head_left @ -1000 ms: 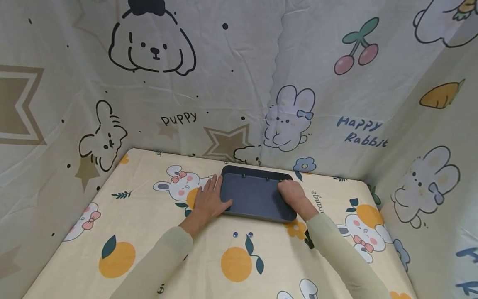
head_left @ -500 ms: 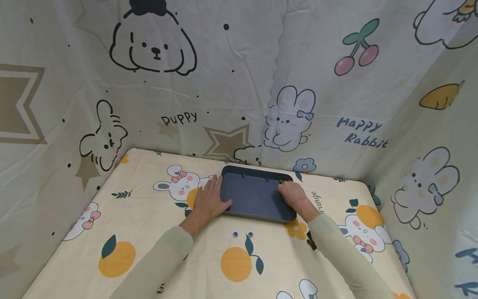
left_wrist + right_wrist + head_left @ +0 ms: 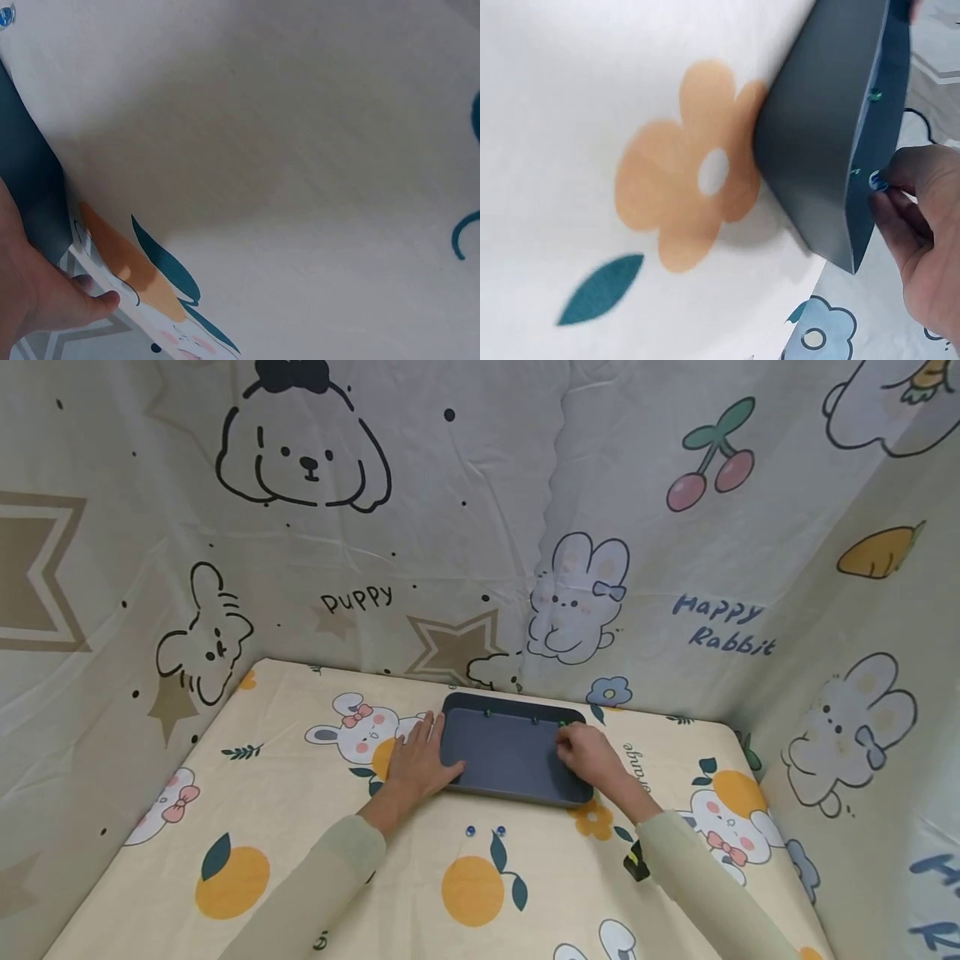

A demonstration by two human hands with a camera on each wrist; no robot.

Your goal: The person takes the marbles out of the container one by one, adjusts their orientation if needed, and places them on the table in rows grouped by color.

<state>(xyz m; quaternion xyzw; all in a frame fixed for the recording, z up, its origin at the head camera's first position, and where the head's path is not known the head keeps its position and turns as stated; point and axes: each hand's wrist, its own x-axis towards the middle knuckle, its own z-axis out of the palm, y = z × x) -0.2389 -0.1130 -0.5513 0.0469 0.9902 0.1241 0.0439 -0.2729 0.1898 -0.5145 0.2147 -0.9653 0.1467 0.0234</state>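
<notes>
A dark grey rectangular tray [image 3: 510,760] lies at the far side of the cloth-covered table. Along its back wall sit small green marbles [image 3: 487,713]. My left hand [image 3: 418,762] rests against the tray's left edge with fingers spread, the thumb over the near rim. In the left wrist view this hand [image 3: 45,292] is at the tray's side. Over the tray's right part is my right hand [image 3: 594,760]. In the right wrist view its thumb and forefinger pinch a blue-and-white marble [image 3: 878,181] over the tray [image 3: 817,127]. Two blue marbles [image 3: 470,831] lie on the cloth in front.
A cream cloth [image 3: 360,893] printed with oranges and rabbits covers the table. Light patterned fabric [image 3: 480,527] rises close behind the tray and along both sides.
My right hand has shifted slightly nearer and lifted its wrist, its forearm moving a little to the right. The left hand and the tray keep their places; the head view drifts slightly.
</notes>
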